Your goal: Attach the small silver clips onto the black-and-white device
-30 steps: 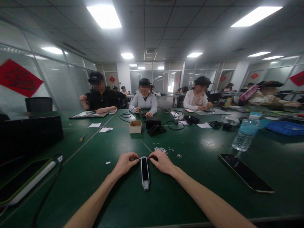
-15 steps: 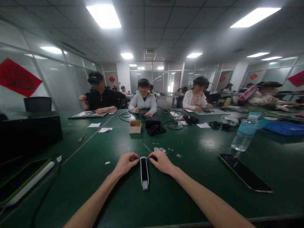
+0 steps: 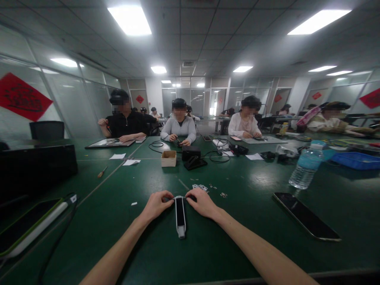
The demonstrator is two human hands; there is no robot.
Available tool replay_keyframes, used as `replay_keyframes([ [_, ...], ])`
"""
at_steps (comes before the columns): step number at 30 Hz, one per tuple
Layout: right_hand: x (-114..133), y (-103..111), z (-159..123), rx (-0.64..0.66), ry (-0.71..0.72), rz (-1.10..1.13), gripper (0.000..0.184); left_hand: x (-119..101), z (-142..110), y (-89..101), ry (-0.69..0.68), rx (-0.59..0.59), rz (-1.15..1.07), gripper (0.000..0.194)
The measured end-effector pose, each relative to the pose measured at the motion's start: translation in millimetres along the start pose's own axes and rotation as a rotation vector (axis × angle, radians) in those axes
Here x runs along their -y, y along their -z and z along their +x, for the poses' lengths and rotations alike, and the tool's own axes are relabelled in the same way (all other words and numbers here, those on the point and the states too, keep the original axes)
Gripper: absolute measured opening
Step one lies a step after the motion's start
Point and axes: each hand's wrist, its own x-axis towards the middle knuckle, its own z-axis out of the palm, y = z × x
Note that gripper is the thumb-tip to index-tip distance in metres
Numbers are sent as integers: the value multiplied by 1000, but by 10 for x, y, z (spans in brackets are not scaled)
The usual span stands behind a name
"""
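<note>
No shift since before: left hand [image 3: 156, 205] and right hand [image 3: 202, 202] pinching unlabelled device [image 3: 180, 213].

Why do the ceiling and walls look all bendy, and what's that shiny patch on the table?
Head view: the wide lens curves the ceiling lights and walls at the edges; their glare whitens the green table near the water bottle; faces are blurred; the hands stay sharp.

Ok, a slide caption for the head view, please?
Both hands, left hand and right hand, pinch the far end of a slim black-and-white device on a green table.
</note>
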Motion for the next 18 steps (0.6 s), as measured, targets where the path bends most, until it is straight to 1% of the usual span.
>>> replay_keyframes([
  [4,11,0,-1,2,3,-19,18,0,4,-3,-9,-7,7,23],
  [7,-16,119,13,-8,63,-98,19,16,3,11,-8,-5,28,25],
  [9,-91,284,19,-53,114,-173,20,33,0,35,-18,2,59,27],
  [10,-150,389,16,-98,112,-209,21,42,-2,50,-38,9,79,28],
  [13,-384,733,-34,-233,23,-311,23,61,-4,94,-83,26,114,30],
  [14,-470,841,-64,-241,-16,-344,23,64,-4,104,-92,34,121,29],
  [16,-629,1019,-130,-211,-92,-394,22,73,-1,111,-105,47,135,28],
  [18,-758,1130,-191,-165,-167,-412,20,90,6,102,-119,51,144,26],
])
